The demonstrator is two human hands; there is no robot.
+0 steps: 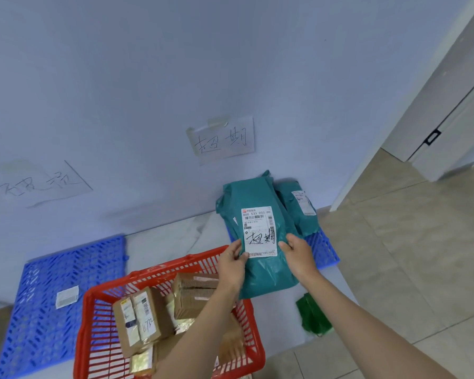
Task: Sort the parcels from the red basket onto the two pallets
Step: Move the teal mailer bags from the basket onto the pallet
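I hold a teal plastic mailer parcel (pixel 266 274) upright in front of me, its white shipping label with handwritten characters facing me. My left hand (pixel 231 262) pinches its left edge and my right hand (pixel 298 255) grips its right edge. The red basket (pixel 93 318) sits below, holding several brown cardboard parcels (pixel 145 315). The right blue pallet (pixel 323 250) behind the held parcel carries another teal mailer (pixel 298 209). On the left blue pallet (pixel 44 310) lies one small white packet (pixel 67 296).
Two handwritten paper signs are taped to the wall, one above the right pallet (pixel 222 139) and one above the left (pixel 43 183). A green bag (pixel 312 315) lies on the floor at my right. A door frame (pixel 411 105) stands at right.
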